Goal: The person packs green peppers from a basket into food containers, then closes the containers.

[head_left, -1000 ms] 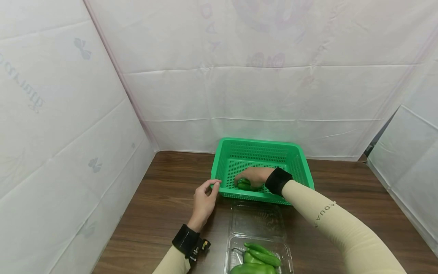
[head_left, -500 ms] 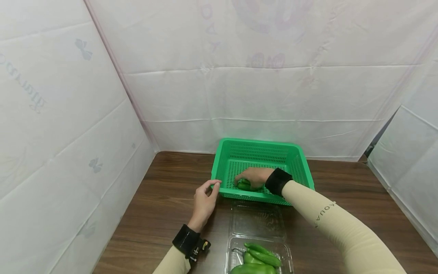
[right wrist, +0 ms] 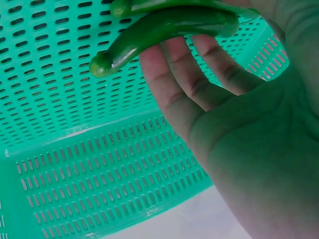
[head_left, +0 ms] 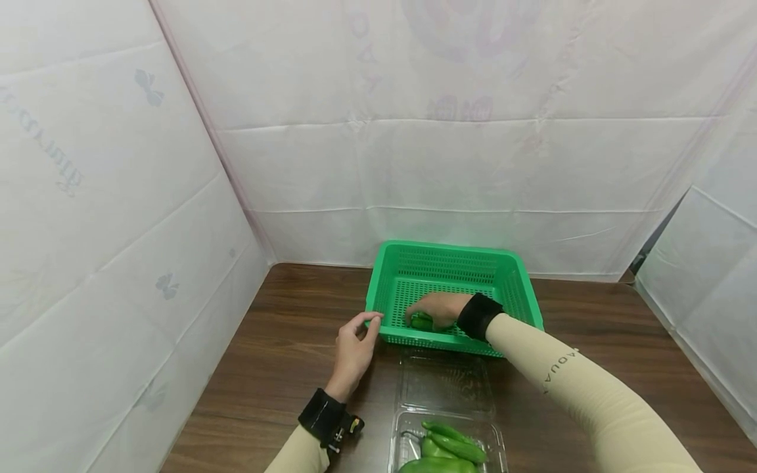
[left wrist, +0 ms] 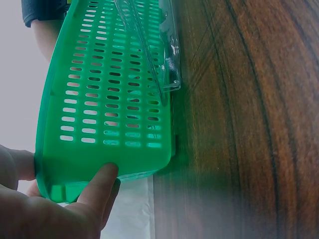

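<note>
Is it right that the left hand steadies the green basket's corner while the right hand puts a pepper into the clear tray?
Not quite. The head view shows the right hand with the pepper inside the basket, not the tray. The left hand does grip the corner.

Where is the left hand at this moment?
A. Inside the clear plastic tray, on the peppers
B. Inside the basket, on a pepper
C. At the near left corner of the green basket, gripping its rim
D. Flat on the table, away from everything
C: the left hand pinches the rim at the corner of the green basket, while the right hand is inside it on a green pepper.
</note>
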Demonstrator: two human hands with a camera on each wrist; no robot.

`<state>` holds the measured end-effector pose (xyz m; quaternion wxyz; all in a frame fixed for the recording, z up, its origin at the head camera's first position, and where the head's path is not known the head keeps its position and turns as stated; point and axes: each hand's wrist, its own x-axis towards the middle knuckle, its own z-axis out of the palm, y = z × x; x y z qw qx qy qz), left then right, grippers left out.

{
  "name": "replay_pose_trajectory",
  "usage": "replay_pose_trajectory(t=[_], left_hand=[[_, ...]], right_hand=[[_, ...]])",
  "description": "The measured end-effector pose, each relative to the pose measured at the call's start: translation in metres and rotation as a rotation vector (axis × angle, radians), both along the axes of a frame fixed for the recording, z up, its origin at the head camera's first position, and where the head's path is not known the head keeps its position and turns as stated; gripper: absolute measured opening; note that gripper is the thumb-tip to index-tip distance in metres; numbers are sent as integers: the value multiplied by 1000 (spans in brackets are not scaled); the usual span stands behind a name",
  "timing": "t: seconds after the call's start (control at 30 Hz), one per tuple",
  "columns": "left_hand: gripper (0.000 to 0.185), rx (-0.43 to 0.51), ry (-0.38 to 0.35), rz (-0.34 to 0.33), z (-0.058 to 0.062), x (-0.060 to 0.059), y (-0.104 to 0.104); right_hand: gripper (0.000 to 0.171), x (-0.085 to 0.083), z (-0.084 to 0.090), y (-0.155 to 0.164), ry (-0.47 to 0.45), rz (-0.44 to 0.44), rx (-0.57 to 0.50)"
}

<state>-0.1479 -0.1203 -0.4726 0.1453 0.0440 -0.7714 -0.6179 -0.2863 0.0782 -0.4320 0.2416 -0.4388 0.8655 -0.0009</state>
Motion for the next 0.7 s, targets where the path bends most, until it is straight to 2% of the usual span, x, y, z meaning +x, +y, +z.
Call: replay_pose_trajectory(t=[0.23, 0.5, 0.7], left_hand=[[17, -9, -5, 7, 0, 1, 0], [20, -16, -17, 7, -2, 2, 0], [22, -21, -12, 20, 0, 0, -1]], right_hand=[[63, 1, -1, -1, 27, 38, -4], [62, 2, -4, 1, 23, 27, -17], [62, 1, 2, 1, 27, 34, -27]])
